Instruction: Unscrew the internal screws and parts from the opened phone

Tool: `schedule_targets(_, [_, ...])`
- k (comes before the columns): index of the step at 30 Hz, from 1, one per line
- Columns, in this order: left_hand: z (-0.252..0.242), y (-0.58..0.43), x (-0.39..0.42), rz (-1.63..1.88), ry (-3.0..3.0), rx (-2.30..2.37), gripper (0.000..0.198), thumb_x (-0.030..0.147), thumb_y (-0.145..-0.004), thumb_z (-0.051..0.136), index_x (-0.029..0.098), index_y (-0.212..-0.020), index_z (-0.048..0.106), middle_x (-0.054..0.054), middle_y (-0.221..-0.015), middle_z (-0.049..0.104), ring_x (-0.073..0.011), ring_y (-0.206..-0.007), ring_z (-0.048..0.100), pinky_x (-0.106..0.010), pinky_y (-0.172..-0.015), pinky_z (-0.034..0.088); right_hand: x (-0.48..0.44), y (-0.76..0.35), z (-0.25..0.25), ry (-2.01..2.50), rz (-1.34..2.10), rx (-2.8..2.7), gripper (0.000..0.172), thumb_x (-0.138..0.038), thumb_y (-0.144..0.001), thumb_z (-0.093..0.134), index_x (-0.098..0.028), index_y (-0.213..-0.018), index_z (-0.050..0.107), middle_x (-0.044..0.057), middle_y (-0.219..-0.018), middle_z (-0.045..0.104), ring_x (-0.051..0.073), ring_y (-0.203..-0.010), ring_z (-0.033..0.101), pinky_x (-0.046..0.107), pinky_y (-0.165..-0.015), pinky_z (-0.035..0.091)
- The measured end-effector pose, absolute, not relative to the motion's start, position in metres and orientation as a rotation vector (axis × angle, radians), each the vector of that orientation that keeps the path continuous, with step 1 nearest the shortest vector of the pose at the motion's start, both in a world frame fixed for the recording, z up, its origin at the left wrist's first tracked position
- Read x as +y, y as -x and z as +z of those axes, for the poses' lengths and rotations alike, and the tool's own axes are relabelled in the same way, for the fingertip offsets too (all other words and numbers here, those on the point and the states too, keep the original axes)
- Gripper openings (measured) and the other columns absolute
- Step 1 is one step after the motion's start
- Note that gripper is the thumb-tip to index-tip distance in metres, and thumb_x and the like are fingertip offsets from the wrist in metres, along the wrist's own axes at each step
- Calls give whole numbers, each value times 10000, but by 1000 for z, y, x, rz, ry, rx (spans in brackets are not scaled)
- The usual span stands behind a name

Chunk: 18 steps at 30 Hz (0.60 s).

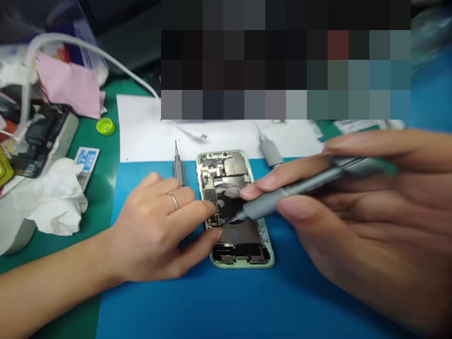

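An opened smartphone (240, 235) with a pale green frame lies on the blue mat, its inner parts showing. My left hand (162, 230), a ring on one finger, reaches over its left edge. The index finger and thumb grip there with a small gap between them; the other fingers are curled. Between my right hand's (339, 226) thumb and fingers is a grey precision screwdriver (282, 200). Its thin tip points at the left side of the phone, close to my left fingertips. Whether the tip touches a screw cannot be made out.
A small dark screwdriver (179, 172) lies left of the phone, and another grey tool (270, 149) beyond it. White paper (141, 132) spans the back. At the left are crumpled tissue (60, 197), a green-yellow cap (105, 125), a white cable (88, 44) and device parts (42, 136).
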State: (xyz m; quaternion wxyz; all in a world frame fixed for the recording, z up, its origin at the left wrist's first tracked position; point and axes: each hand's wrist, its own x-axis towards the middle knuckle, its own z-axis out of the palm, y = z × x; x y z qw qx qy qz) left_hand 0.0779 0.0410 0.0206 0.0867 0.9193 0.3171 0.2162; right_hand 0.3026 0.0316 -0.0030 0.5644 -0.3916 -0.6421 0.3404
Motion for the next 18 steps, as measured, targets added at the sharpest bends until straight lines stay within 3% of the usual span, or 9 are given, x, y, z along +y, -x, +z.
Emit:
schedule_targets(3, [16,-75,39,700,-2833,915,189,328,-965,620,156,-949,695,3,-682,592,-140,-620,450,-337,-618,266,33,-297,-1,781,668,-1579,526,-19,-828,710,-301,-1252,580,6,-962,658,147,-781,758,235,-535,644])
schedule_targets(9, [10,-71,38,786,-2876,865,189,344,-986,600,181,-957,692,4,-717,644,-137,-648,499,-323,-639,284,29,-286,7,714,595,-1551,520,-21,-818,720,-280,-1246,582,-5,-949,690,153,-829,756,256,-633,657])
schedule_targets(18, [8,-70,39,767,-2856,897,205,362,-982,610,180,-1017,698,9,-723,643,-149,-669,517,-329,-643,286,32,-281,-5,723,667,-1508,483,-61,-842,716,-300,-1239,580,-18,-910,699,146,-810,740,262,-623,654])
